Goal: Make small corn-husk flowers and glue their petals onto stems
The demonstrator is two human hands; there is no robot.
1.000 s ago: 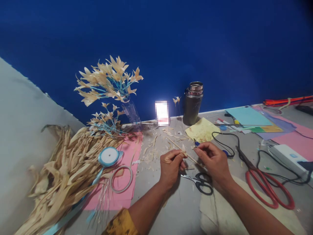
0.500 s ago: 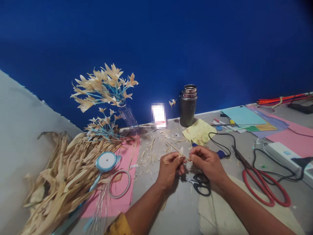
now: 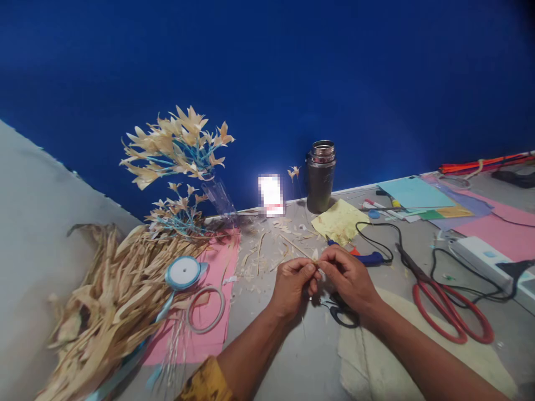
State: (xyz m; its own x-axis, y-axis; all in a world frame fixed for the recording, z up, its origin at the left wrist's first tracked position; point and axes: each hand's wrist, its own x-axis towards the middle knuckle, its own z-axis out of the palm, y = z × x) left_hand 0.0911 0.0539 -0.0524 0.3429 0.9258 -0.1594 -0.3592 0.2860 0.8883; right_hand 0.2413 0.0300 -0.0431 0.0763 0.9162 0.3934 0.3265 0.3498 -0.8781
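Pinching a small pale petal piece (image 3: 315, 255) just below the centre of the frame, the left hand (image 3: 295, 284) has thumb and forefinger clamped on its base. The right hand (image 3: 345, 278) meets it there — fingertips drawn in close to the piece, though I cannot tell whether they grip it too. Small black scissors (image 3: 350, 319) lie below the right hand, partly hidden by it; a blue tool (image 3: 371, 259) lies just behind. Large red-handled scissors (image 3: 455, 317) rest at lower right. Dry husks (image 3: 121, 289) fill the lower left — a ribbon spool (image 3: 183, 272) beside them — and pale flowers (image 3: 179, 136) stand at upper left.
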